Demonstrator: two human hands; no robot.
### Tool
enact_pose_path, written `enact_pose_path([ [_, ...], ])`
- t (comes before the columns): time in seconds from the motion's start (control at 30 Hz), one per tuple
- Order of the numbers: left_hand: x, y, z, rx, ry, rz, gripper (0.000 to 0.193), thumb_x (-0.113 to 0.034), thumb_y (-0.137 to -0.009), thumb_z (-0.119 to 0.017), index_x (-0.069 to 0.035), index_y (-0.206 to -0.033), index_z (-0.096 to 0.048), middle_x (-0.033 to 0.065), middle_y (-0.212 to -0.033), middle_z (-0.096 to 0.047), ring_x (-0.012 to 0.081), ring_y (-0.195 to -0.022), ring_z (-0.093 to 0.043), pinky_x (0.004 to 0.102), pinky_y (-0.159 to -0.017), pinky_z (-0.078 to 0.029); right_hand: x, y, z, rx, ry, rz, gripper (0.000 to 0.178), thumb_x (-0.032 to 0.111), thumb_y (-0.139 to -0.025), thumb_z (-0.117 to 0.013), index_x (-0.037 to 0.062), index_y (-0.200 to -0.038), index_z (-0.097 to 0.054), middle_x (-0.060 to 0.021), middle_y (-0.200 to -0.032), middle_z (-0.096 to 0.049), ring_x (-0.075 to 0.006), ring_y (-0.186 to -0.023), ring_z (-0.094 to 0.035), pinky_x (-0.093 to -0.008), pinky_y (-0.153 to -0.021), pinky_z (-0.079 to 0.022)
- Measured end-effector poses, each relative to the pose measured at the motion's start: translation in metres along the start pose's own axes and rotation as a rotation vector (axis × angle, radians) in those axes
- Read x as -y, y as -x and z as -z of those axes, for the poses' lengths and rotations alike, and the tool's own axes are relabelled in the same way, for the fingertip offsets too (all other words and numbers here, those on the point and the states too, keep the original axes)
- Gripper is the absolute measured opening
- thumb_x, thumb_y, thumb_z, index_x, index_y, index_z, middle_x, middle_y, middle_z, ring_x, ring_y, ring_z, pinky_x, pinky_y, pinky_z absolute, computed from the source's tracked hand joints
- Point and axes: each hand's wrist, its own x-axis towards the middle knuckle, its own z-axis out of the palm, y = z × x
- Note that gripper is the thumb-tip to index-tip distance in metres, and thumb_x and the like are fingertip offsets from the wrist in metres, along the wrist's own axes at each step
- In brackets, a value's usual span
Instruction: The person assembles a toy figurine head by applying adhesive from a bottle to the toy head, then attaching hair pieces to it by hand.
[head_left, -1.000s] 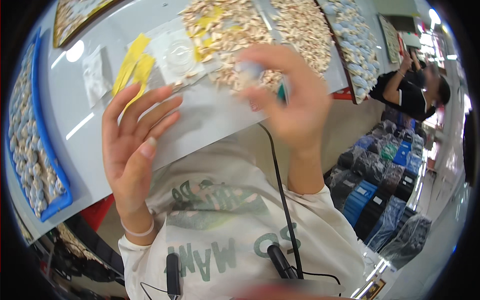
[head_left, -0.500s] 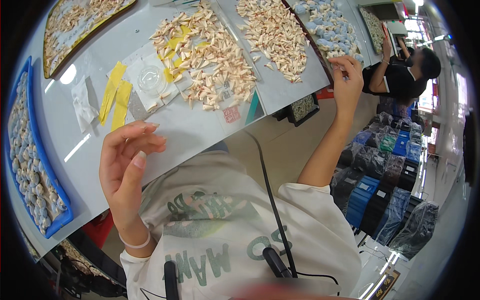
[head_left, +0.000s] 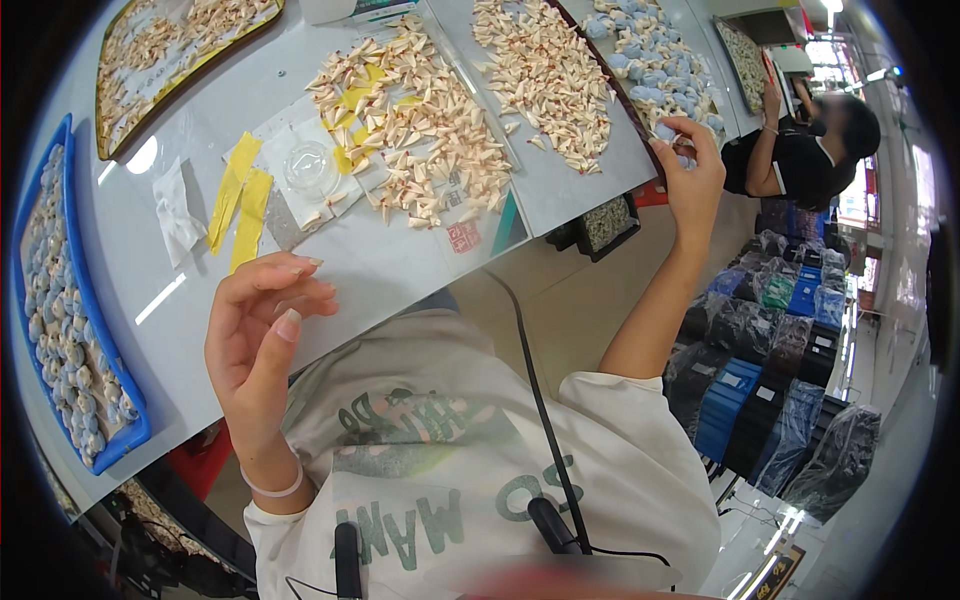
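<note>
My left hand (head_left: 262,335) is raised in front of my chest, fingers loosely curled and apart, holding nothing, above the white table's (head_left: 370,265) near edge. My right hand (head_left: 692,172) reaches far right to the corner of a dark-rimmed tray (head_left: 640,150). Its fingertips pinch a small pale blue-white piece (head_left: 667,131) there. Heaps of small cream-and-orange pointed pieces (head_left: 420,120) lie on the table between the hands, with another heap (head_left: 545,70) on the tray.
A blue tray (head_left: 100,330) of pale blue pieces sits far left and a yellow-rimmed tray (head_left: 130,110) at top left. Yellow strips (head_left: 240,200) and a clear round cup (head_left: 310,168) lie mid-table. Another person in black (head_left: 810,150) works at upper right. Wrapped bundles (head_left: 780,350) stand below right.
My right hand has swung from in front of me out to the tray corner at the right. My left hand has lowered and curled its fingers.
</note>
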Motion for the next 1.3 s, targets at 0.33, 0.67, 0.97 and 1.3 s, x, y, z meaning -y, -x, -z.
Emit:
enact_pose_path([
  [0.33, -0.003, 0.009, 0.009, -0.044, -0.062, -0.049, 0.023, -0.005, -0.081, -0.047, 0.004, -0.102, -0.046, 0.0171, -0.101, -0.049, 0.0206, -0.083, -0.055, 0.0338, -0.072, -0.047, -0.001, 0.014, 0.008, -0.022, 0.229, 0.124, 0.022, 0.002, -0.068, -0.061, 0.0053, -0.09, -0.061, -0.0076, -0.089, -0.056, -0.0227, -0.08, -0.055, -0.0293, -0.073, -0.043],
  [0.67, -0.039, 0.037, 0.051, -0.26, -0.394, -0.298, 0.025, -0.004, -0.081, -0.042, 0.003, -0.104, -0.046, 0.0192, -0.104, -0.048, 0.0247, -0.083, -0.053, 0.0366, -0.072, -0.044, 0.001, 0.023, 0.018, -0.046, 0.285, -0.124, 0.024, 0.001, -0.07, -0.058, 0.007, -0.093, -0.06, -0.0082, -0.09, -0.055, -0.0227, -0.086, -0.053, -0.0311, -0.073, -0.043],
  [0.97, -0.098, 0.063, 0.103, -0.564, -0.849, -0.478, 0.036, -0.019, -0.085, -0.046, 0.007, -0.11, -0.047, 0.0163, -0.103, -0.053, 0.0275, -0.093, -0.052, 0.0376, -0.084, -0.042, -0.006, 0.025, 0.015, 0.014, 0.208, 0.012, 0.027, 0.005, -0.073, -0.057, 0.0052, -0.099, -0.055, -0.0102, -0.1, -0.053, -0.0264, -0.093, -0.05, -0.0327, -0.08, -0.04],
  [1.3, -0.106, 0.082, 0.155, -0.711, -1.342, 0.266, 0.035, -0.031, -0.09, -0.041, -0.005, -0.113, -0.049, 0.0092, -0.109, -0.052, 0.019, -0.102, -0.049, 0.0306, -0.088, -0.036, 0.012, 0.021, 0.008, -0.067, 0.449, 0.067, 0.027, 0.007, -0.075, -0.056, 0.0054, -0.102, -0.054, -0.0105, -0.1, -0.054, -0.0268, -0.092, -0.051, -0.0343, -0.08, -0.039],
])
